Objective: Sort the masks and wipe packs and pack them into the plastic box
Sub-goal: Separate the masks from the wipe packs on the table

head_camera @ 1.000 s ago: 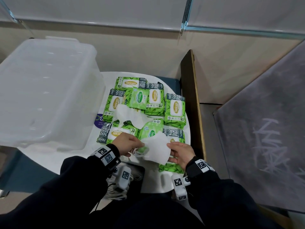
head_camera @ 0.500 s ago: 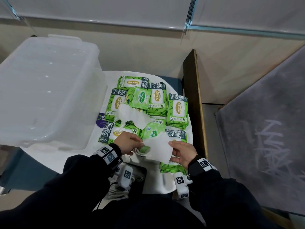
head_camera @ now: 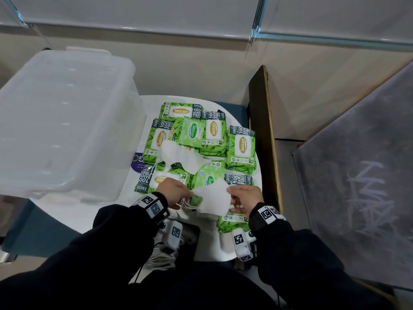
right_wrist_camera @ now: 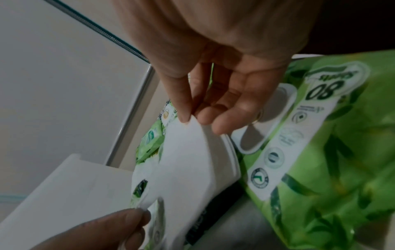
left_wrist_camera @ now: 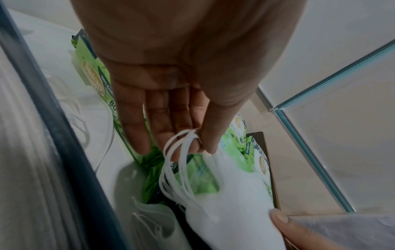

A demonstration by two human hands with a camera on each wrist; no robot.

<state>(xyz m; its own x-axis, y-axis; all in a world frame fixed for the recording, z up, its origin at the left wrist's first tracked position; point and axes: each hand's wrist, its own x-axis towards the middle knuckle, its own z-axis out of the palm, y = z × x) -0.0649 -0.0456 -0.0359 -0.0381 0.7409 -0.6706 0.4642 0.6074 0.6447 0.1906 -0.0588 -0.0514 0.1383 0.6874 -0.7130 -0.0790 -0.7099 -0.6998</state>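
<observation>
Both hands hold a folded white mask (head_camera: 212,198) just above the green wipe packs (head_camera: 241,147) at the near side of the white round table (head_camera: 67,209). My left hand (head_camera: 185,194) pinches the mask's white ear loops (left_wrist_camera: 181,147) between thumb and forefinger. My right hand (head_camera: 231,195) pinches the mask's (right_wrist_camera: 188,160) opposite edge with thumb and fingers (right_wrist_camera: 222,121). A second white mask (head_camera: 178,156) lies across the packs. The translucent plastic box (head_camera: 62,121) stands at the left, close beside the packs.
An upright wooden board (head_camera: 261,130) borders the table on the right, with a scribbled grey panel (head_camera: 357,175) beyond it. A black device with white cables (head_camera: 178,238) sits at the near table edge. Another white mask (left_wrist_camera: 149,219) lies below the held one.
Both hands keep their hold on the mask and have lifted it slightly over the packs. The packs, the other mask and the box have not moved.
</observation>
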